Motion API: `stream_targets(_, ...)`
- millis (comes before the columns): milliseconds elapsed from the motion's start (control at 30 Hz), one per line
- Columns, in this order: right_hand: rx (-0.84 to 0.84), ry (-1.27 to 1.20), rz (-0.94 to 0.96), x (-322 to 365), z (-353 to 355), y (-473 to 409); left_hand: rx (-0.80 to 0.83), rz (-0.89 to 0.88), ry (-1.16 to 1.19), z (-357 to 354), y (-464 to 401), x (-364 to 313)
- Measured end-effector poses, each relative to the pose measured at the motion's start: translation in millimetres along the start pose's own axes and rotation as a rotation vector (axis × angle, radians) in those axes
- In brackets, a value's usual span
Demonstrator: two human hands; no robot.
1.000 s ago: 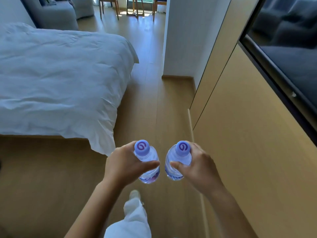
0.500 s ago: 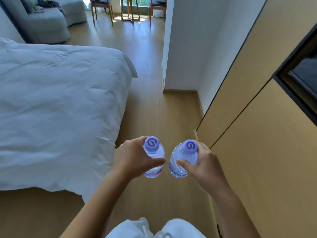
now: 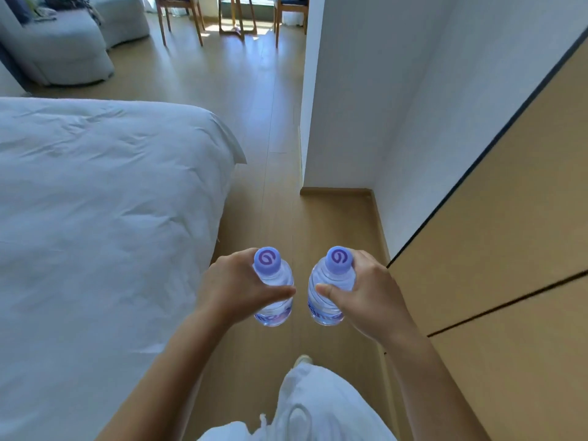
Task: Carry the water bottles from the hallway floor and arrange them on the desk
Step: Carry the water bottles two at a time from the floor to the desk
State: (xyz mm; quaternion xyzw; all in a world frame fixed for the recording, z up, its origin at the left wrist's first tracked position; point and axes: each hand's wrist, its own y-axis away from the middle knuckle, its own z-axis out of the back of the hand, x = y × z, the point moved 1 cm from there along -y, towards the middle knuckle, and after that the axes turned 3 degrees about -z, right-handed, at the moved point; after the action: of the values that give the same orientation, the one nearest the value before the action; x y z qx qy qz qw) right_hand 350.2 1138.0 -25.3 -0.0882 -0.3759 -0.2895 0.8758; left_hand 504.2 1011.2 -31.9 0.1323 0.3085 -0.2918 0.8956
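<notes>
Setting: wooden floor (image 3: 254, 128) between a white bed (image 3: 95, 218) on the left and a wood-panelled wall (image 3: 509, 249) on the right; no counter in view.
Left hand (image 3: 235, 291): wrapped round the left bottle (image 3: 273, 300), held upright just below its cap.
Right hand (image 3: 369, 297): wrapped round the right bottle (image 3: 327, 300), likewise.
Bottles: near centre, close together, not touching.
Handling: probably full, moderately heavy; thin, smooth plastic dents, so grip the shoulder firmly.

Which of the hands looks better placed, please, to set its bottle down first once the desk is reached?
Neither clearly. The left hand and right hand each grip one upright bottle, left bottle and right bottle, level and side by side. No desk is visible yet, so the approach side cannot be told.
</notes>
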Motion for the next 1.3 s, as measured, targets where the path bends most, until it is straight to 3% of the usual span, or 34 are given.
stream_targets(267, 0.03, 0.004, 0.066, 12, 25, -170, -0.073, 0.07, -0.027, 12, -153, -17)
stream_targets(567, 0.056, -0.001, 0.093, 45, -4, -357, -0.085, 0.039, -0.044, 40, -338, 15)
stream_targets(900, -0.076, -0.122, -0.002, 105, -36, -573, -0.058, -0.029, -0.083, 112, -570, 57)
stream_targets(1300, -0.095, -0.104, -0.02, 107, -35, -825, -0.042, -0.041, -0.053, 123, -824, 59)
